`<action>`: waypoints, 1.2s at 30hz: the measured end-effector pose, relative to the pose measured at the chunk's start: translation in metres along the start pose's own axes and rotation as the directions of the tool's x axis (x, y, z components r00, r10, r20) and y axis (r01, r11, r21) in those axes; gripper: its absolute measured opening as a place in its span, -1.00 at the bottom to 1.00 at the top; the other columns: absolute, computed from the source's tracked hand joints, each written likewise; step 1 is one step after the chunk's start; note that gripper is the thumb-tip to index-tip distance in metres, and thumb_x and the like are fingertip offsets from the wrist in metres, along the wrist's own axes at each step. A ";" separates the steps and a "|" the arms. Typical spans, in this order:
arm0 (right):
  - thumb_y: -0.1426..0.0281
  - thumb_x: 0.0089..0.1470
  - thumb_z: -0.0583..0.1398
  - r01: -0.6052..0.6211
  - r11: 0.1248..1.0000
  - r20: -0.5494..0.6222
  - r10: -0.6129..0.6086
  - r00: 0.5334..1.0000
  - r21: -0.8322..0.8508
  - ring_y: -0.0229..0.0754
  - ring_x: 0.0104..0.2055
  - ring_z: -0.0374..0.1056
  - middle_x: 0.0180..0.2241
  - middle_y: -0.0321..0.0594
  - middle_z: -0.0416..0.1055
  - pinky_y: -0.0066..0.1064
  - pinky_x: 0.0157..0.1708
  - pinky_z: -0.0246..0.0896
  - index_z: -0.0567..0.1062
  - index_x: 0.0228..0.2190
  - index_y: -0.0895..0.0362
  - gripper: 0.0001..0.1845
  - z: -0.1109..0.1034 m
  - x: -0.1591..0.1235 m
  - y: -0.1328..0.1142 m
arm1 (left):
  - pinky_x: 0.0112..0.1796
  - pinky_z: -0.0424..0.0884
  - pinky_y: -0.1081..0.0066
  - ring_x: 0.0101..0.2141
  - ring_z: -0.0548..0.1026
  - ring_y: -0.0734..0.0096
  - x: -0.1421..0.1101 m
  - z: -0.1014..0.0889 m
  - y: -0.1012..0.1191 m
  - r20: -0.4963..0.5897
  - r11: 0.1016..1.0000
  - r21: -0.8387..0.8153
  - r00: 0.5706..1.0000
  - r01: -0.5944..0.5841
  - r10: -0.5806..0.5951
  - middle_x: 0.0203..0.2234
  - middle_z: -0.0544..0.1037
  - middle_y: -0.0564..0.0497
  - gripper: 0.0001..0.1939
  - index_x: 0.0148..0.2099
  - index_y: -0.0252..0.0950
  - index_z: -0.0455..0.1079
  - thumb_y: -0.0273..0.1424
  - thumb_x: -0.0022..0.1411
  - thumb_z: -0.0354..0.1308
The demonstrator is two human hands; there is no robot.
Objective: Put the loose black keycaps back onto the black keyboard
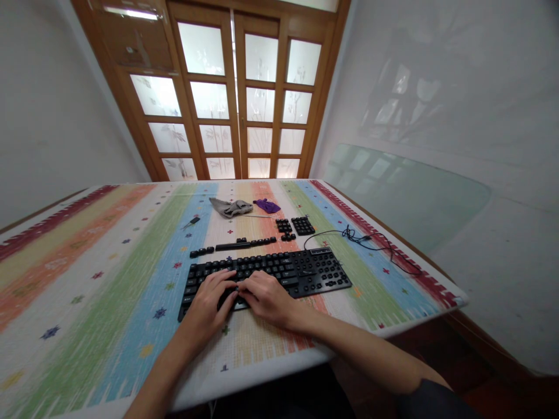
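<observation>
left hand [211, 298] half-curled; right hand [267, 298] bunched; both on 1 keyboard [283, 269]; cannot tell grip

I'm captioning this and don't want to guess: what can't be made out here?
Head view: part of the keyboard, hidden under the left hand and right hand.
Head view: whether either hand pinches anything; the hands themselves block it.
Head view: lettering on the loose keycaps, too small to read.
Head view: the dark right sleeve, cut off by the bottom edge.
</observation>
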State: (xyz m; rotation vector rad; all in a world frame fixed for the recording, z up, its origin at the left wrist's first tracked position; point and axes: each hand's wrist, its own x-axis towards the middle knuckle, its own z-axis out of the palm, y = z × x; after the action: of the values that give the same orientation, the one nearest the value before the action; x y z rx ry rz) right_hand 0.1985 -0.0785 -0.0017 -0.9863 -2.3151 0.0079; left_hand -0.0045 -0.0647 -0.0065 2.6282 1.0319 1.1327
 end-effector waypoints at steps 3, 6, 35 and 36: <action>0.48 0.28 0.16 -0.031 0.998 -0.008 0.031 0.999 0.049 -0.16 -0.29 0.37 -0.34 -0.14 0.50 -0.36 -0.24 0.25 0.48 -0.27 0.18 -0.92 -0.002 0.000 -0.001 | 0.09 0.43 -0.05 0.09 0.45 0.09 0.000 0.000 0.001 0.008 1.000 -0.002 1.000 0.001 -0.001 0.03 0.54 -0.11 -0.81 -0.08 -0.21 0.46 -0.31 0.41 0.04; 0.51 0.24 0.19 -0.068 0.993 -0.018 0.070 0.997 0.098 -0.18 -0.29 0.39 -0.34 -0.17 0.51 -0.38 -0.25 0.26 0.46 -0.28 0.17 -0.96 -0.003 -0.001 -0.001 | 0.09 0.42 -0.05 0.10 0.45 0.09 0.001 -0.001 0.002 0.008 1.000 -0.008 1.000 -0.002 0.002 0.03 0.53 -0.11 -0.81 -0.09 -0.22 0.45 -0.31 0.42 0.04; 0.52 0.23 0.20 0.006 0.998 -0.045 -0.003 0.999 0.069 -0.15 -0.25 0.34 -0.34 -0.15 0.47 -0.37 -0.25 0.27 0.46 -0.25 0.19 -0.96 -0.011 0.002 0.001 | 0.08 0.41 -0.04 0.08 0.45 0.08 0.000 0.004 -0.002 0.012 1.000 -0.025 1.000 -0.008 0.008 -0.01 0.56 -0.09 -0.82 -0.08 -0.21 0.45 -0.31 0.41 0.05; 0.53 0.22 0.20 -0.004 0.997 -0.047 0.007 0.999 0.075 -0.14 -0.25 0.35 -0.34 -0.15 0.47 -0.36 -0.24 0.28 0.46 -0.26 0.19 -0.95 -0.011 0.001 0.001 | 0.08 0.41 -0.05 0.09 0.44 0.08 0.000 0.004 -0.001 0.014 1.000 -0.025 1.000 -0.010 0.010 -0.01 0.55 -0.09 -0.83 -0.07 -0.21 0.44 -0.32 0.40 0.06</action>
State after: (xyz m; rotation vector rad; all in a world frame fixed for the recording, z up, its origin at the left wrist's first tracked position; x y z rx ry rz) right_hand 0.2044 -0.0797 0.0080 -0.9452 -2.2519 0.0724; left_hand -0.0026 -0.0629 -0.0097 2.6214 0.9967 1.1205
